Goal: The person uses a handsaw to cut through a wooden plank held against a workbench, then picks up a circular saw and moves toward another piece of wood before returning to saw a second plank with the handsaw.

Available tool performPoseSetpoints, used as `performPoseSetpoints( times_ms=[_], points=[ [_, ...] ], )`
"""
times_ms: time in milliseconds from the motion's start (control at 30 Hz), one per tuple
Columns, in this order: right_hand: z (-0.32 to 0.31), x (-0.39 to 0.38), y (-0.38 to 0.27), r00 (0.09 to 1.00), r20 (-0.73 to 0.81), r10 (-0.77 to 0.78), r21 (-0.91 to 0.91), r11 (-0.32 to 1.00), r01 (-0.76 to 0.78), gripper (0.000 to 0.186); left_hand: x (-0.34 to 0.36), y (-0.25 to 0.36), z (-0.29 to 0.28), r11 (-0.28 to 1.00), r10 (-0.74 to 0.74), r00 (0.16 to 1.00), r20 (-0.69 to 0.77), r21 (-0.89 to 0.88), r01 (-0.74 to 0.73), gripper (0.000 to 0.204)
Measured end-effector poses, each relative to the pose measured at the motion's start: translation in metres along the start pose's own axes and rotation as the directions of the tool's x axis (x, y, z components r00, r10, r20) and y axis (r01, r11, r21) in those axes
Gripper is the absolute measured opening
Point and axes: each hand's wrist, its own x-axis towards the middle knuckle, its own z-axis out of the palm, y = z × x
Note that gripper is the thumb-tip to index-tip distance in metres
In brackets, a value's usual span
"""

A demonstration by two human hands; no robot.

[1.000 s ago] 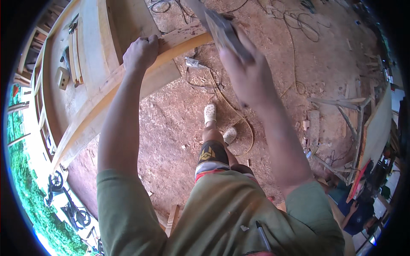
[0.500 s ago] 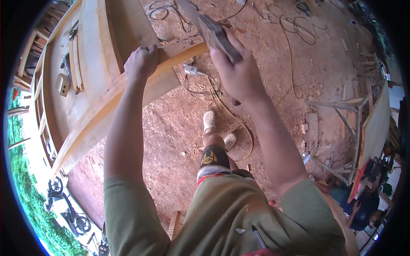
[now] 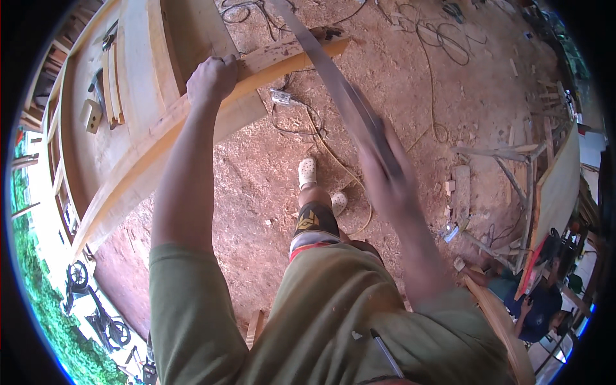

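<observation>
A curved wooden beam [image 3: 290,61] runs from the lower left up to its end near the top middle. My left hand [image 3: 212,79] is closed over its upper edge, a little short of that end. In my right hand [image 3: 387,174] I grip the handle of a handsaw [image 3: 330,76], slightly smeared by motion. The saw's long blade lies across the beam close to its end and points up and to the left. Whether its teeth are in the wood I cannot make out.
Pale boards inside the wooden frame hold slats [image 3: 113,83] and a light block [image 3: 91,115]. Cords and a power outlet box [image 3: 281,97] lie on the sawdust-strewn floor. A rough wooden stand [image 3: 529,192] is at right, with a person [image 3: 539,314] beyond it.
My right hand has pulled the saw down and right, so more of its blade shows past the beam. The left hand keeps its hold.
</observation>
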Motion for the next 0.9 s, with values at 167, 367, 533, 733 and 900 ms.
performPoseSetpoints(
  times_ms=[167,367,533,733,900],
  points=[
    [0.032,0.133,-0.003,0.987,-0.037,-0.158,-0.104,0.983,0.154,0.032,0.004,0.011,-0.006,0.998,0.056,0.998,-0.01,-0.007,-0.056,0.057],
    [-0.022,-0.094,-0.009,0.984,-0.003,0.176,0.036,0.984,-0.176,0.054,0.005,-0.013,0.004,1.0,0.022,1.0,0.008,-0.013,-0.022,0.057],
    [-0.047,-0.129,-0.035,0.966,0.045,0.254,-0.01,0.967,-0.254,0.057,0.007,-0.008,0.013,1.0,-0.023,0.997,-0.073,0.02,0.024,0.058],
    [0.037,0.137,0.003,1.0,0.02,-0.022,0.069,0.997,0.02,0.059,0.006,0.008,0.003,0.999,-0.028,0.999,-0.031,-0.027,0.027,0.056],
    [0.052,0.151,0.02,0.985,-0.064,-0.163,0.044,0.985,0.166,0.063,-0.014,0.015,-0.007,0.993,-0.121,0.993,-0.006,0.004,0.121,0.049]
  ],
)
